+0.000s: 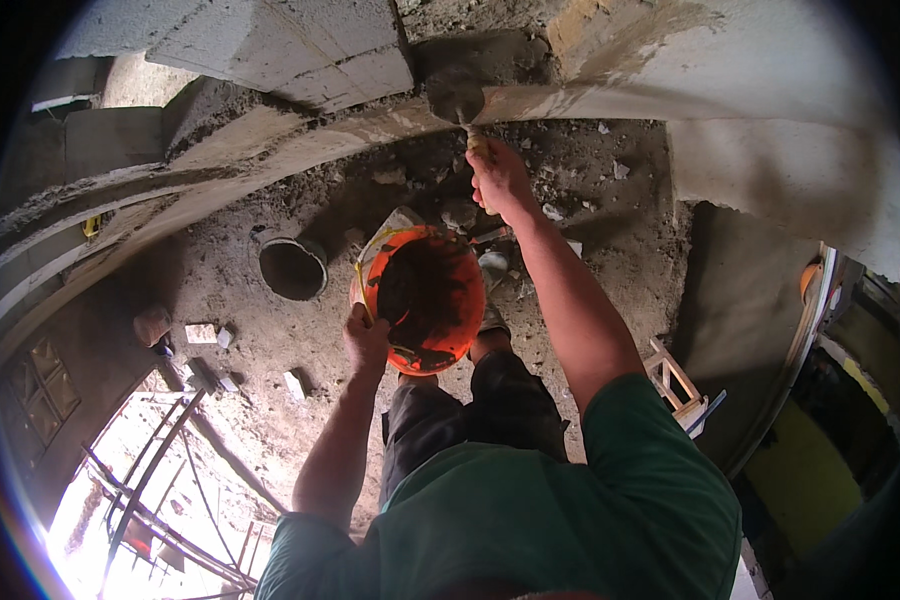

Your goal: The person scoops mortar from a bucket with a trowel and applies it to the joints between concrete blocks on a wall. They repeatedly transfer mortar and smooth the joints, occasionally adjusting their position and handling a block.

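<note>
- Two hands at work: the left hand's [367, 342] fingers are clamped on the left rim of the orange bucket [478, 300], mid-frame, with dark mortar [422, 285] inside.
- At upper centre, the right hand [500, 178] has its fingers wrapped round the trowel's [458, 100] handle, blade at the wall [590, 100] near a grey block [300, 55].
- A slackened left grip could tip the bucket, spilling mortar.
- A tilted blade could shed any load onto the floor [225, 290]; whether it carries one, I cannot tell.

left shin [417, 380]: mostly hidden behind bucket [468, 298] | shirt [530, 510]: cut off below
</note>
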Available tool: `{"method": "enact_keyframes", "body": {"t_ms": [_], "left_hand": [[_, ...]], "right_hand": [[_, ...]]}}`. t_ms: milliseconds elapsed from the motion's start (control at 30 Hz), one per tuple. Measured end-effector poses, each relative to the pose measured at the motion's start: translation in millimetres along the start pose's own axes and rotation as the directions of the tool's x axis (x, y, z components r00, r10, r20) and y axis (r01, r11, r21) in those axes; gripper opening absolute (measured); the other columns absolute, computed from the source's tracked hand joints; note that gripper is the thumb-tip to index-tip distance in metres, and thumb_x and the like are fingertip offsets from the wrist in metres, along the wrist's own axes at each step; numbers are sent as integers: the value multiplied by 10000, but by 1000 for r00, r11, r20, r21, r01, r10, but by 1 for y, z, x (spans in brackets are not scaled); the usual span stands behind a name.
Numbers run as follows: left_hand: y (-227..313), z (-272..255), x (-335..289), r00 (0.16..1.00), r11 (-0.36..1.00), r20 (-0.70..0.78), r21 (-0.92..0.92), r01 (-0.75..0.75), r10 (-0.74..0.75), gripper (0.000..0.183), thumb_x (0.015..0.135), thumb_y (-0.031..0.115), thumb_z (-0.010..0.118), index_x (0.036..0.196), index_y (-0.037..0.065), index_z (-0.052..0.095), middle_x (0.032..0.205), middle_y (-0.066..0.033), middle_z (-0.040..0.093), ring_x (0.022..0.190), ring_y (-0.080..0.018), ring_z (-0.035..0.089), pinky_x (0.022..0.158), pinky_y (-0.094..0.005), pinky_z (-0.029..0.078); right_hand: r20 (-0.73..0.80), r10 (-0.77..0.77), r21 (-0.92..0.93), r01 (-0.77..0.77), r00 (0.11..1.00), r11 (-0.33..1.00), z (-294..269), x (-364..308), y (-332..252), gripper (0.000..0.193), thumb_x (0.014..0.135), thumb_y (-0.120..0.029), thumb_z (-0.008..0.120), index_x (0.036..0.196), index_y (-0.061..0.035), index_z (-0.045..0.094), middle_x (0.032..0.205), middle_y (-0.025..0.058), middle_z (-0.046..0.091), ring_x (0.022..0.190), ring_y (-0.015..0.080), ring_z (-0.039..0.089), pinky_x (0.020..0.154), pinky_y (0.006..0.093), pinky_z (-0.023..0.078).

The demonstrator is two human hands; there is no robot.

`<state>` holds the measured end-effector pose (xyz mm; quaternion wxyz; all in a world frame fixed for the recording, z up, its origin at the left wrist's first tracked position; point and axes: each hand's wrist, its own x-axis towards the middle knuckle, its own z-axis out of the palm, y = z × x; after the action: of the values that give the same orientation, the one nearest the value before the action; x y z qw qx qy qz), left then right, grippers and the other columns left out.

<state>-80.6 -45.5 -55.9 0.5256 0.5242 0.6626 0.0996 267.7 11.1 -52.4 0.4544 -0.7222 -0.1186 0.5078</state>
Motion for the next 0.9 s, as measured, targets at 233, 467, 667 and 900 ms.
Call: {"method": "enact_keyframes", "body": {"t_ms": [233,467,667,900], "left_hand": [[-4,2,4,999,1000,-42,-28,-8,7,214,670,44,607,687,75,395,600,8,363,566,-109,368,498,-327,335],[15,4,1,1000,1000,8,-20,25,-24,158,682,-10,544,757,110,473,681,56,395,615,-56,359,544,-245,338],[36,6,3,999,993,-24,-114,-28,25,146,692,30,585,697,71,445,624,19,398,578,-91,384,498,-296,347],[91,-12,15,997,982,33,-180,-57,64,100,758,4,562,838,62,548,710,22,489,593,-75,453,522,-266,394]], "right_hand": [[-30,-331,-567,257,943,783,-38,3,34,351,902,-304,645,1138,-55,569,944,217,668,946,433,633,787,472,518],[-72,-342,-594,235,937,769,-43,-14,18,371,906,-324,634,1135,-43,552,994,240,655,953,438,630,773,499,512],[-213,-269,-484,138,939,864,-58,-9,40,363,899,-326,639,1125,-62,538,964,238,647,936,458,612,757,511,503],[14,-441,-696,326,897,640,-115,-138,47,441,813,-196,719,1177,-100,491,947,188,664,868,429,642,733,493,525]]}}
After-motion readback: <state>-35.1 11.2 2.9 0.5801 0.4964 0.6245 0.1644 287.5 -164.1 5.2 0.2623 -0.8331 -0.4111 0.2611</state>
